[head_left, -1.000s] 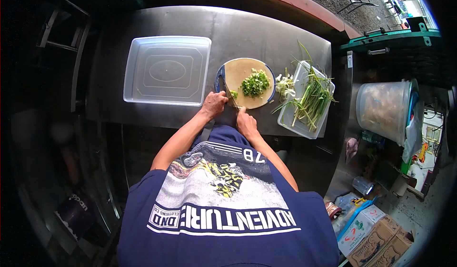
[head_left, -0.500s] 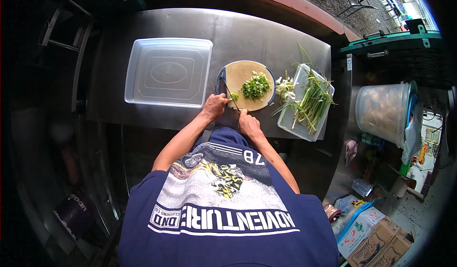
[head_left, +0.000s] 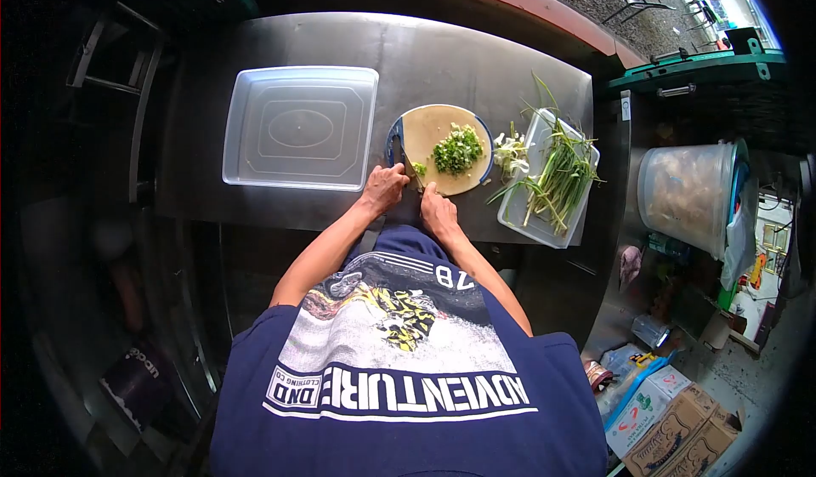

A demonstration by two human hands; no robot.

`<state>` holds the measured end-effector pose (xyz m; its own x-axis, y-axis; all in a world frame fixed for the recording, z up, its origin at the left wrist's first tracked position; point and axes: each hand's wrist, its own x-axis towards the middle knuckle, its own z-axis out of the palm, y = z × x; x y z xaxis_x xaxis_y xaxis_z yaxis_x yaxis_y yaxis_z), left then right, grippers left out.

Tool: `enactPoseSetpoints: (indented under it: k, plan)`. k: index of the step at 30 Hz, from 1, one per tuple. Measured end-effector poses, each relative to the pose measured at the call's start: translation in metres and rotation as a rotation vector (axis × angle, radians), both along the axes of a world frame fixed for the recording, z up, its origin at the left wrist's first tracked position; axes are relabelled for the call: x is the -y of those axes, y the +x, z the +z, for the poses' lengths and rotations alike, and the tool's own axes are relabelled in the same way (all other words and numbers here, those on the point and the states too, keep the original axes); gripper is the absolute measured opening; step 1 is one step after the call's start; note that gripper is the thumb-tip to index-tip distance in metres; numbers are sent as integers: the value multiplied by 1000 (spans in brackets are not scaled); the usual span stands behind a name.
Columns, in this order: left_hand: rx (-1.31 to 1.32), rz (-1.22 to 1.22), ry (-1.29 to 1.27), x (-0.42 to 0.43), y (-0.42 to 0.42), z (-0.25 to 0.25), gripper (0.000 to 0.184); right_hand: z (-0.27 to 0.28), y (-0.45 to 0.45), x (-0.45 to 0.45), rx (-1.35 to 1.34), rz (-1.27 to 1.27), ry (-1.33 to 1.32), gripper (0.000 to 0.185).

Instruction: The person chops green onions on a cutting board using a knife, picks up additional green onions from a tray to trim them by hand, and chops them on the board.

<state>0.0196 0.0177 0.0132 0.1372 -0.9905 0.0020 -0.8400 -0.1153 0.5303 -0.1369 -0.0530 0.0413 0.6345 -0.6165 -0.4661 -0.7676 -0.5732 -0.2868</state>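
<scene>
Slicing, apparently: chopped spring onion (head_left: pixel 457 150) on round cutting board (head_left: pixel 425 123); at its near edge, right hand (head_left: pixel 439 212) gripping knife (head_left: pixel 400 149), left hand (head_left: pixel 385 185) bunched, pinch unclear; next stroke needs left fingertips clear.

Metal table (head_left: pixel 459 56), container (head_left: pixel 297 167), round board (head_left: pixel 418 128), tray (head_left: pixel 512 212), perhaps scallion whites (head_left: pixel 510 154)

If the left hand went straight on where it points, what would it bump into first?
Probably the knife: its blade slants across the cutting board just past the fingers of the left hand. Whether they already touch, I can't tell from above.
</scene>
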Motion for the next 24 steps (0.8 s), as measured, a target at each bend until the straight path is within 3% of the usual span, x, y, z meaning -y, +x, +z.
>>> enactPoseSetpoints:
  k: [14, 18, 24]
  plan:
    - [29, -22, 6, 3, 1, 1, 14, 28, -27, -6, -62, 21, 93, 18]
    - [-19, -42, -8, 3, 1, -6, 15, 10, -21, -6, -30, -7, 71, 20]
    - [-51, -39, -34, 2, 2, -5, 10, -3, -1, 2, 3, 19, 25, 33]
